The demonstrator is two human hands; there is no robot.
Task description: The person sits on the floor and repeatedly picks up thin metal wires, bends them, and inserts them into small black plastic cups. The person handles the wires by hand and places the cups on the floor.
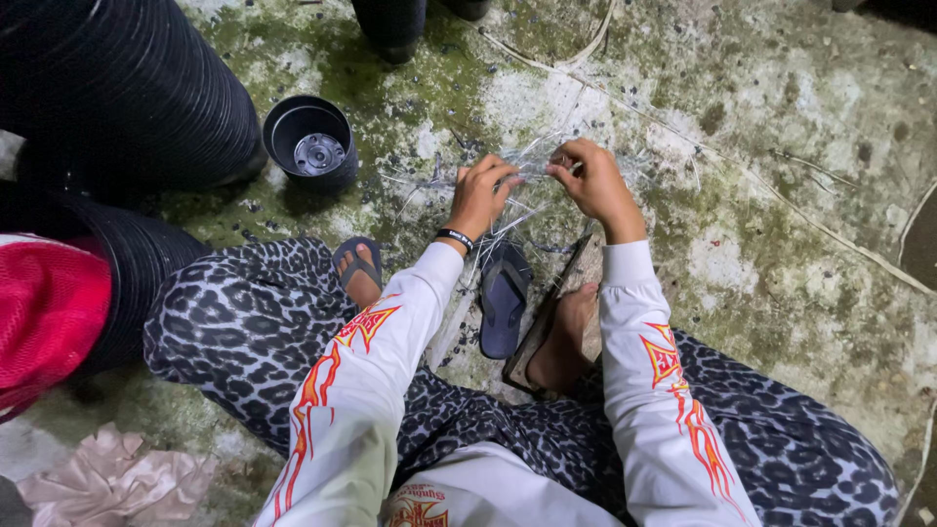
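My left hand (480, 195) and my right hand (593, 181) are both closed on a tangle of thin clear plastic strands (535, 168) held between them just above the mossy concrete floor. More loose strands (429, 190) spread on the ground beneath and to the left. I wear white sleeves with red flame prints and a black wristband (455, 237) on the left wrist. My legs in leopard-print trousers are folded below.
A small black plastic pot (308, 143) stands left of the hands. Tall stacks of black pots (117, 88) lie at the far left, with a red mesh cloth (44, 312). A dark sandal (503, 298) and a wooden board (566, 293) sit by my feet. Pink fabric (107, 478) lies bottom left.
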